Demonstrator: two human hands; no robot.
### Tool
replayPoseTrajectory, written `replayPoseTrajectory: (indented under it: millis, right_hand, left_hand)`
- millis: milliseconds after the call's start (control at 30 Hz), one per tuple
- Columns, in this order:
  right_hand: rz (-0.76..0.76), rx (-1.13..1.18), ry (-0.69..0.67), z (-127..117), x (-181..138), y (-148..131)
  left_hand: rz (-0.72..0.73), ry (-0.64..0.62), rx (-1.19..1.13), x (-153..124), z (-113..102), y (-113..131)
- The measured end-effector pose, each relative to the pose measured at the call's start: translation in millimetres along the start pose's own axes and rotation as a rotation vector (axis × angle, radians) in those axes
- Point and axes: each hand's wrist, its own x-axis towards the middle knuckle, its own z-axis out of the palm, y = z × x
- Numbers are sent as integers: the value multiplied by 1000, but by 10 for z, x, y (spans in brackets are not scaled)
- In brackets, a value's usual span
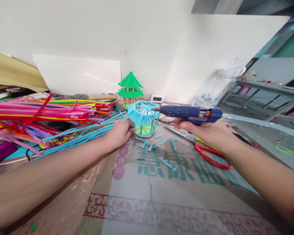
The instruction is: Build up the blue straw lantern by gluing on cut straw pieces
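At the far left of the brown worktop (63,199) is a shiny purple thing (1,148), partly cut off. Beside it lies a messy pile of fuzzy pink, red and yellow craft sticks (61,111), with long, fuzzy light blue sticks (88,135) in front. The left hand (120,130) has bent fingers right up against a little round light blue hut (144,114); I can't tell if they pinch it. The hut stands upright near the middle, and its light green floor shows between the posts. Behind it is a pointy green tower with two roofs (130,86), then a small white clock (157,98). Short cut blue bits (166,163) lie in front. The right hand (198,129) is wrapped around a dark blue glue gun (186,112), its tip by the hut's roof. Under that hand are metal scissors with red handles (198,148). Farther right, a clear plastic jar (219,86) has blurry blue and reddish bits low down.
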Motion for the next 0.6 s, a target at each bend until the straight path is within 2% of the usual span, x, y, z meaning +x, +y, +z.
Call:
replayPoseTrajectory:
  millis: [100, 233, 600]
  right_hand:
    - [-11, 51, 17, 46, -17, -27]
    - [-17, 70, -72, 44, 4, -54]
    - [-1, -170, -68, 25, 57, -53]
  left_hand:
    - [-16, -17, 27, -1, -9, 19]
    - [-20, -28, 29, -3, -19, 33]
    - [11, -4, 26, 5, -1, -7]
